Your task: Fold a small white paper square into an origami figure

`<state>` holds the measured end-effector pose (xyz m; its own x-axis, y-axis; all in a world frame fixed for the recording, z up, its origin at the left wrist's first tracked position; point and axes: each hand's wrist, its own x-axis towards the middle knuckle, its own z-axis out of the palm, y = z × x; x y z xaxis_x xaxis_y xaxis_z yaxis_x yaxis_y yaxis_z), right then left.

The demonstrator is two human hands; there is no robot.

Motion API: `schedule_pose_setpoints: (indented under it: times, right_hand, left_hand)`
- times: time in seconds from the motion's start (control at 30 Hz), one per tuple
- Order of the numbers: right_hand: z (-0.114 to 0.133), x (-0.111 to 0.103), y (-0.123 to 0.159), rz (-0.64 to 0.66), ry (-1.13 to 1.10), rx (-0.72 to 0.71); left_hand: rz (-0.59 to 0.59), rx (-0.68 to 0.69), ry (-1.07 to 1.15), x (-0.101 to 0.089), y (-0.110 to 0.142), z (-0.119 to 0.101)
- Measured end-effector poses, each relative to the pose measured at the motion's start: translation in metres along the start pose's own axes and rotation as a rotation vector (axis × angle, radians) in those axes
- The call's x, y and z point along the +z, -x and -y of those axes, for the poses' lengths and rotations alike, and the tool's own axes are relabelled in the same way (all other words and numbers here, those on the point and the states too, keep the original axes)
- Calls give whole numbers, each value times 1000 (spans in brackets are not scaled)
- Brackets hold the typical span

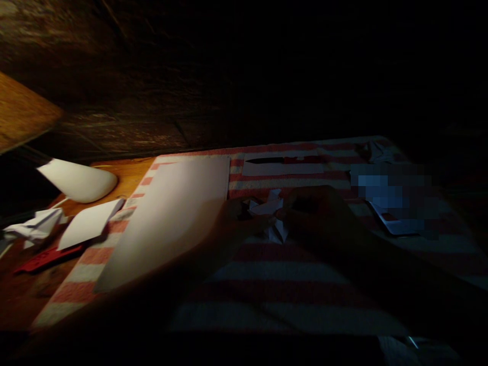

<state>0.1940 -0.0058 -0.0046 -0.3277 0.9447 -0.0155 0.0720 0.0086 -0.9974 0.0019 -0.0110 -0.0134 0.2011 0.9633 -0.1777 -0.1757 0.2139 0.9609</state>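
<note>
The striped cloth [290,320] spreads between the forearms, which reach in from the lower corners. Over it, the left hand [236,216] and right hand [318,208] curl inward, both grips pinching the folded paper [269,206] between them. A sheet [179,203] lies leftward; the knife [267,160] lies beyond, near the cloth's far edge.

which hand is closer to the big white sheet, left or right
Left. The left hand is just beside the sheet's right edge in the view; the right hand is farther right, beyond the folded paper.
</note>
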Motion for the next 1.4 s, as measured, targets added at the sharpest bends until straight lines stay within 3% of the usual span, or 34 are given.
schedule_pose_setpoints:
  times: [0.3,0.7,0.9,1.03,1.27,1.4]
  right_hand:
    - [6,7,4,-105,138,-47]
    - [3,9,5,-6,-195,7]
    - [4,10,6,48,-209,24]
    - [7,12,7,2,-106,-13]
    - [5,10,10,52,-220,56]
    - [4,11,7,61,-158,76]
  left_hand:
    - [36,-44,-12,-3,-3,0]
    - [17,-97,-102,-5,-2,0]
    - [-15,-97,-76,-1,1,-3]
    - [-13,-112,-149,3,3,-9]
    - [124,-184,-280,0,1,-15]
    - [167,-174,-257,-4,0,-14]
